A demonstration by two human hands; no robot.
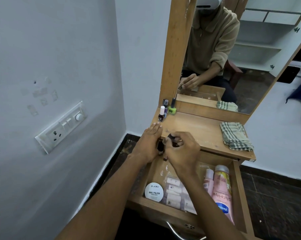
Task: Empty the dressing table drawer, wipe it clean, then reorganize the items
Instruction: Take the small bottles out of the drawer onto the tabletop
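Note:
The wooden drawer (240,196) stands pulled out under the tabletop. Inside lie a round white nail polish remover tub (154,192), a clear bag of small tubes (175,193), a small pink bottle (208,181) and a pink lotion tube (222,191). My right hand (182,149) is closed on small dark nail polish bottles (172,137) at the drawer's far left corner. My left hand (149,142) lies flat beside it, fingers reaching onto the tabletop edge; a dark bottle (160,147) shows between the hands. Three nail polish bottles (165,110) stand on the tabletop's back left.
A folded checked cloth (234,135) rests on the tabletop (198,129) at the right. The mirror (233,49) rises behind. A wall with a switch panel (59,127) is close on the left. The drawer's metal handle (175,231) juts toward me.

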